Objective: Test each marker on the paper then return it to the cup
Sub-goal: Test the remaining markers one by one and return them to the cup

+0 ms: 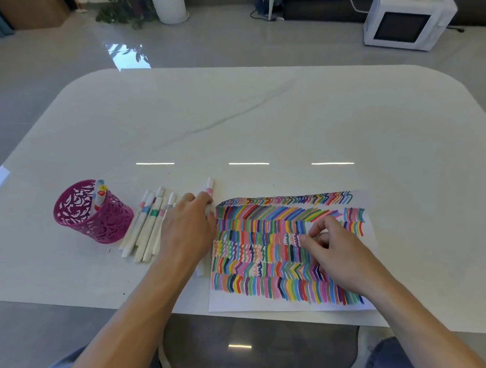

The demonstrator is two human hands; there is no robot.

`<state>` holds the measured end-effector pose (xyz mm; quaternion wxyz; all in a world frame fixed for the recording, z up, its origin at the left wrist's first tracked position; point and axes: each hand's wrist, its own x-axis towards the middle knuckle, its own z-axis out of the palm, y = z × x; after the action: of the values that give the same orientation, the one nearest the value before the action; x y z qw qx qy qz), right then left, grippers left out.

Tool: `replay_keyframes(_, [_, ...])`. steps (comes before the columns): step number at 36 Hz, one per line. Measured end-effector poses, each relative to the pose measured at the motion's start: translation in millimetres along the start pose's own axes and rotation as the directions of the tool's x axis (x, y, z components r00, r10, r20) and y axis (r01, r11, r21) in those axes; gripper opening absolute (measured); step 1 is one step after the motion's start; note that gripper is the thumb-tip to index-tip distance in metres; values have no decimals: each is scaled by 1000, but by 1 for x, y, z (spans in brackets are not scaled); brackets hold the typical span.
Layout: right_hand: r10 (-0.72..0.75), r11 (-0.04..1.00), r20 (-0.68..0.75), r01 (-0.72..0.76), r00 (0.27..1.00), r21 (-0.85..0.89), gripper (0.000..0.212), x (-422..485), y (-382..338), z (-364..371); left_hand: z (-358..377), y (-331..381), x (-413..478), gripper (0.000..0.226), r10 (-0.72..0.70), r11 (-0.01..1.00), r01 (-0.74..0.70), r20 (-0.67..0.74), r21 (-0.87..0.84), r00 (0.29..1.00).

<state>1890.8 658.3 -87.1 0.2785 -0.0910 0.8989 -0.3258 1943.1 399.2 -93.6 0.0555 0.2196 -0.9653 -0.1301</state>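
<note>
Currently: left hand (188,226) grips marker (209,188) beside paper (257,305); right hand (334,255) curled, contents unclear. Next: uncap, scribble, cup (92,217).

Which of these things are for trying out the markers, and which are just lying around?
For the job: the paper, the pink cup, the markers in the cup, the loose markers beside it, and the marker in the left hand.

Just there: the microwave, the plant and the white pillar, all beyond the table.
</note>
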Motion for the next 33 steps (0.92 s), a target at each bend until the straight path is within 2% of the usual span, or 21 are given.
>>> replay_keyframes(6, [-22,999,20,21,1000,43,19,0,-7,7,-5,-7,0,38,-64,989,58,-36,-134,997])
replay_keyframes(11, [-37,996,22,35,999,81,19,3,-15,14,-13,-9,0,36,-127,973,107,-89,-206,988])
replay_keyframes(14, [-48,995,19,47,999,83,19,4,-20,20,-19,-11,0,33,-130,971,98,-137,-217,982])
replay_keyframes(21, [-58,994,20,56,998,89,17,8,-27,28,-33,-6,-4,24,-124,913,17,-237,-408,964])
replay_keyframes(25, [-75,986,19,71,997,149,18,7,-28,26,-31,8,-13,19,-133,812,39,-119,-583,984])
replay_keyframes(30, [-158,951,-62,169,985,258,9,2,-28,21,-24,29,-27,24,-10,648,83,100,-757,995])
replay_keyframes(33, [-186,926,-130,218,974,307,17,-2,-29,17,-17,39,-35,31,65,588,114,188,-801,980])
